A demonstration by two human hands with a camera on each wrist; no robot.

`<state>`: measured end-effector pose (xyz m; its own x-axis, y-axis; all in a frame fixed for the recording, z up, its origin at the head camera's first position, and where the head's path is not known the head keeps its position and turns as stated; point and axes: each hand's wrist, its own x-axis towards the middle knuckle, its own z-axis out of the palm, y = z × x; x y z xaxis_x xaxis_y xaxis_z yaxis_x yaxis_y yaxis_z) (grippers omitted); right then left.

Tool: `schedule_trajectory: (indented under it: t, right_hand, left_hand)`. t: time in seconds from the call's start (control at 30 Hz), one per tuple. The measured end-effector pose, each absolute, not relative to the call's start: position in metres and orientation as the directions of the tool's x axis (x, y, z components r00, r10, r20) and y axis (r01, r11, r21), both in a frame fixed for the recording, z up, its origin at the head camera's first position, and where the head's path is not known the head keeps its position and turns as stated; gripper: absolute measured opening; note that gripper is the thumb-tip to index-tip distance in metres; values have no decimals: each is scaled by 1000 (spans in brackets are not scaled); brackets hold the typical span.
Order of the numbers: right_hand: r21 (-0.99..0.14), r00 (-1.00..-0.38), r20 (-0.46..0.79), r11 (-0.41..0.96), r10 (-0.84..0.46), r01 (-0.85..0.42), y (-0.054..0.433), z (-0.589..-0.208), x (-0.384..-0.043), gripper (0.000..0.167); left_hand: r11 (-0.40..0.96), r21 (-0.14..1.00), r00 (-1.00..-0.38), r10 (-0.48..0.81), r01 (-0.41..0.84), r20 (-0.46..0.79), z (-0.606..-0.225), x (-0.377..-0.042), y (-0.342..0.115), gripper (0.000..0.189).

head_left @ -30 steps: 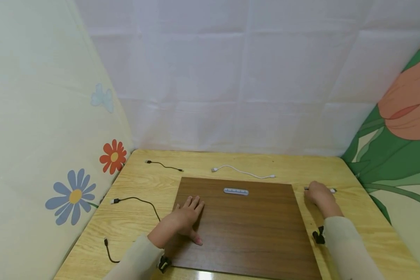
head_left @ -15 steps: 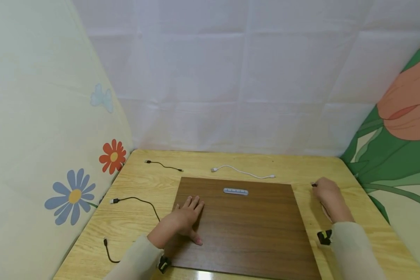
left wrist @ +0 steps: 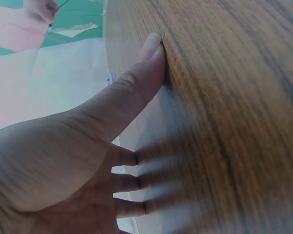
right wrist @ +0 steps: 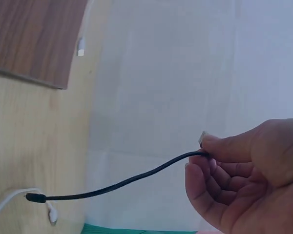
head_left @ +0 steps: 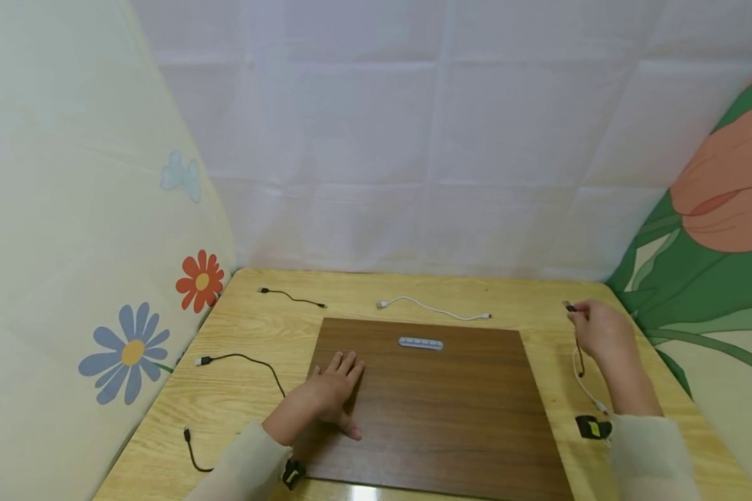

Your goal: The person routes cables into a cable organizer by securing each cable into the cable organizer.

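My right hand point(head_left: 609, 337) is raised over the right side of the table, pinching a short black USB cable point(right wrist: 122, 184) near its flat metal plug. The rest of the cable hangs down, ending in a small black connector point(right wrist: 35, 197). Below it on the table lies a white cable point(head_left: 581, 383), partly hidden by the hand and wrist. My left hand point(head_left: 331, 398) rests on a brown wood-grain board point(head_left: 451, 417), fingers spread and thumb apart, as the left wrist view also shows. Near the board's far edge sits a pale blue slotted strip point(head_left: 420, 343).
Behind the board lies another white cable point(head_left: 435, 308). Several black cables are on the left: one at the back point(head_left: 291, 298), one partly behind the left arm point(head_left: 244, 355), and a short visible piece point(head_left: 191, 449) in front. Fabric walls surround the table point(head_left: 225, 396).
My right hand has lifted off the table and shifted right, bringing the black cable up with it, so it now hangs. The white cable beneath has come into view. My left hand stays put.
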<state>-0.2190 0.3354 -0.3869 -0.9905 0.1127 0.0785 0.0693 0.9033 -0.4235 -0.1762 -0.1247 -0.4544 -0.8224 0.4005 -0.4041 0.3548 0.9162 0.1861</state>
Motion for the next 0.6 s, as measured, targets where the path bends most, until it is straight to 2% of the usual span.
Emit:
schedule_trajectory:
  t: [0.1,0.33,0.6]
  right_hand:
    - [-436,-987,113,898,113,53,330,-381,-214,41]
    - [-497,-986,106,865,130,61,316,-370,-205,48]
    - [-584,-981,175,811,83,-36,304,-374,-200,47]
  left_hand:
    - [916,184,-822,401,357,-405,-454,-175,-125,126]
    - [914,197,-819,405,355,-405,-452,-175,-124,126]
    - [913,205,-820,407,352,-404,-451,-174,-124,126]
